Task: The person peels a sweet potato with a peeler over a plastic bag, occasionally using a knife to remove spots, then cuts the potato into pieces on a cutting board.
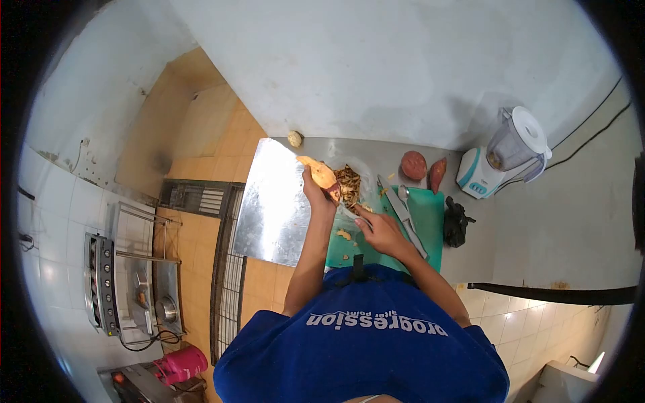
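My left hand (pixel 316 194) grips a partly peeled sweet potato (pixel 321 176), orange over most of its length with dark skin left at the near end. Close to that end, my right hand (pixel 381 233) is closed on a small pale tool (pixel 349 212) that looks like a peeler. Its shape is partly hidden by the fingers. Behind both hands, a heap of brown peels (pixel 348 186) lies in clear plastic. Loose orange scraps (pixel 343 234) are on the green cutting board (pixel 430 232). A knife (pixel 404 218) rests on the board beside a spoon (pixel 403 193).
Two unpeeled sweet potatoes (pixel 413 165) sit behind the board. A blender (pixel 500 154) and a black plastic bag (pixel 456 223) stand to the right. A small pale lump (pixel 294 138) is at the back edge of the metal table (pixel 269 208). The wall closes off the rear.
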A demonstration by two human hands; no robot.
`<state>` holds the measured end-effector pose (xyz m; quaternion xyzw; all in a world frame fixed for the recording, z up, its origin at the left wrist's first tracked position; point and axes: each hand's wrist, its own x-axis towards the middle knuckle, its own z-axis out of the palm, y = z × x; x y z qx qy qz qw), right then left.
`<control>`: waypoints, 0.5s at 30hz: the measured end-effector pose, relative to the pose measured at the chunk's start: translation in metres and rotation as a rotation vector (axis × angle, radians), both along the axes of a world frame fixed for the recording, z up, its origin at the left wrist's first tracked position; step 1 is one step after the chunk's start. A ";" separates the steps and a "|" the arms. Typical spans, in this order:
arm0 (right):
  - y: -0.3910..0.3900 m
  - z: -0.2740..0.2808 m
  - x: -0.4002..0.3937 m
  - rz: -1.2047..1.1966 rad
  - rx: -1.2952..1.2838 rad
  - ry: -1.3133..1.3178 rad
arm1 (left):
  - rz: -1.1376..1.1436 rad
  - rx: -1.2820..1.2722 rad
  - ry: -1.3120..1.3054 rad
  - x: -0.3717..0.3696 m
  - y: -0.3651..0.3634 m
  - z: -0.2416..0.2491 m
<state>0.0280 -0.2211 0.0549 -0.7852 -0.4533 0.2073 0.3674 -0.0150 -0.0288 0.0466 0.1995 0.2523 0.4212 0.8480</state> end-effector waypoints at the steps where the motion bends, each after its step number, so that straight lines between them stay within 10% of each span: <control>1: -0.001 0.000 -0.001 -0.021 0.065 0.004 | -0.002 -0.001 0.001 0.001 0.002 -0.001; 15: -0.003 0.018 -0.004 0.019 -0.043 0.011 | -0.023 0.008 -0.006 0.006 0.004 -0.004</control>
